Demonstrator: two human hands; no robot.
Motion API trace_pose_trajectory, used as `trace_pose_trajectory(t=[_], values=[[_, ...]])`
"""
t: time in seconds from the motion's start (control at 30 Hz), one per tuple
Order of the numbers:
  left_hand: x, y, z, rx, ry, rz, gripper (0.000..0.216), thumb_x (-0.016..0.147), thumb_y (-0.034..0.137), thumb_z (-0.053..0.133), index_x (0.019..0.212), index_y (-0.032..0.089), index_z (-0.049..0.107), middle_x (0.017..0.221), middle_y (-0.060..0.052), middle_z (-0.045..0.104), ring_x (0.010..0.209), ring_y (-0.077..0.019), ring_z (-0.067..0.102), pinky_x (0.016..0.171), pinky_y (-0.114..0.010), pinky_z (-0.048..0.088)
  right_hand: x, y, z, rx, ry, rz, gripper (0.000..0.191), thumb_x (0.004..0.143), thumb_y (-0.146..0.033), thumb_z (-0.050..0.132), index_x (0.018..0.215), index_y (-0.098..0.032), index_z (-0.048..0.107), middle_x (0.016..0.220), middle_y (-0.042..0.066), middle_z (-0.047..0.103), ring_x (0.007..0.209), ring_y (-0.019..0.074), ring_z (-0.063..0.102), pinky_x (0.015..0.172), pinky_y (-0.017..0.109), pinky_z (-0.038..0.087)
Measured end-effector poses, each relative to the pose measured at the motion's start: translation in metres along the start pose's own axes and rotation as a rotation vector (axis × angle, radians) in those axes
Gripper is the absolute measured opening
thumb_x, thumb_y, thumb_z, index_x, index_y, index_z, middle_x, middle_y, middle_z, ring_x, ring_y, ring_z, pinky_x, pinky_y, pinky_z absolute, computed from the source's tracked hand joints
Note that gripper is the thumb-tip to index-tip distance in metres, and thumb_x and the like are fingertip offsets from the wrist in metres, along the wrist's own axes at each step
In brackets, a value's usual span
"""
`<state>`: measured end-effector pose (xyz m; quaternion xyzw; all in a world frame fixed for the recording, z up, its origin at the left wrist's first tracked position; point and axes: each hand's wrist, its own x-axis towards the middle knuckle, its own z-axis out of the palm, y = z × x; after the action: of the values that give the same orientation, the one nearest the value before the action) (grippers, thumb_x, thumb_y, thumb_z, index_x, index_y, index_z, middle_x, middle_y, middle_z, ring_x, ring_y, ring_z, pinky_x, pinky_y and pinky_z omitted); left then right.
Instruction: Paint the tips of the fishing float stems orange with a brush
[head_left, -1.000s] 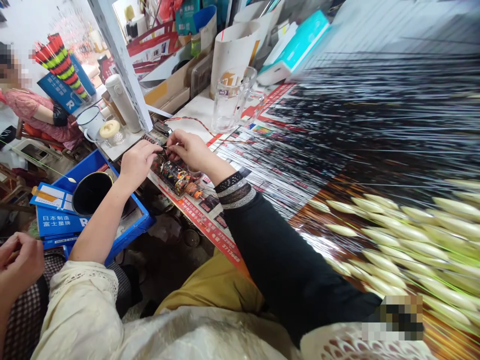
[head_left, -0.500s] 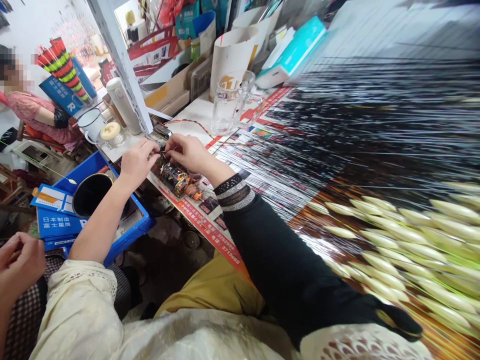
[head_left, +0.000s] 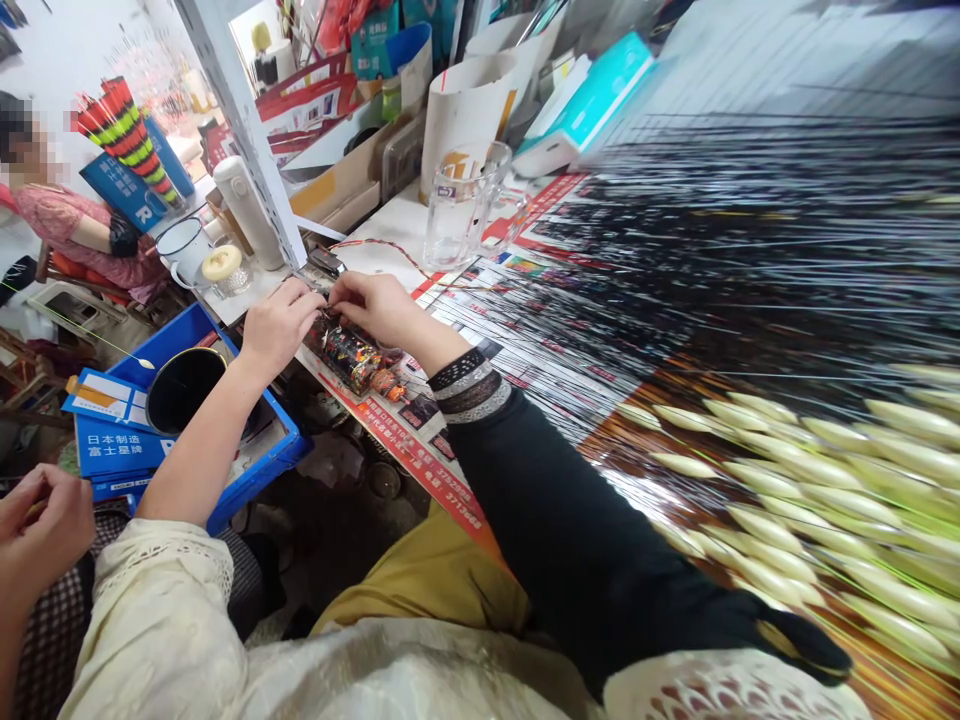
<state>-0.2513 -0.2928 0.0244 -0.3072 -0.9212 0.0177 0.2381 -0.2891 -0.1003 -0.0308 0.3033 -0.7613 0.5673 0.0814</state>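
Both hands meet at the near edge of the bench (head_left: pixel 397 225), over a dark, paint-flecked roll (head_left: pixel 351 352) that lies on newspaper (head_left: pixel 420 450) spread along that edge. The left hand (head_left: pixel 279 322) is curled shut, its fingertips at the roll's far end. The right hand (head_left: pixel 375 303) is also closed, thumb and fingers pinched together just above the same end, almost touching the left. Whatever they pinch is too fine to make out. The roll lies slantwise, its near end pointing toward the person's lap. A glass mug (head_left: pixel 459 205) stands upright behind the hands, well apart from them. To the right, rows of pale floats (head_left: pixel 787 470) lie side by side on the bench (badly blurred). Left of the bench and lower sits a blue crate (head_left: pixel 262 455) holding a black pot (head_left: pixel 184 388). A co-worker's hand (head_left: pixel 41 520) shows at the lower left, fingers closed, clear of the bench.
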Motion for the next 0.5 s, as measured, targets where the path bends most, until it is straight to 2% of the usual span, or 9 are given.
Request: trace_pose_trajectory(t=[0.23, 0.5], values=[[0.0006, -0.0019, -0.0002, -0.017, -0.001, 0.016, 0.024, 0.098, 0.026, 0.052, 0.099, 0.024, 0.076, 0.099, -0.008, 0.068, 0.095, -0.0234, 0.063, 0.084, -0.038, 0.050, 0.0000, 0.0015, 0.0011, 0.027, -0.008, 0.016, 0.012, 0.078, -0.014, 0.056, 0.086, -0.020, 0.063, 0.076, 0.001, 0.067, 0.072, 0.0168, 0.061, 0.069, 0.029, 0.049], [0.0076, -0.0062, -0.0075, 0.064, -0.008, 0.115, 0.035, 0.103, 0.035, 0.042, 0.091, 0.024, 0.074, 0.093, -0.006, 0.068, 0.089, -0.0208, 0.061, 0.077, -0.035, 0.046, 0.0027, -0.0044, 0.0015, 0.039, -0.035, 0.027, 0.015, 0.078, -0.010, 0.054, 0.086, -0.020, 0.062, 0.073, -0.001, 0.065, 0.065, 0.0142, 0.060, 0.068, 0.028, 0.047]])
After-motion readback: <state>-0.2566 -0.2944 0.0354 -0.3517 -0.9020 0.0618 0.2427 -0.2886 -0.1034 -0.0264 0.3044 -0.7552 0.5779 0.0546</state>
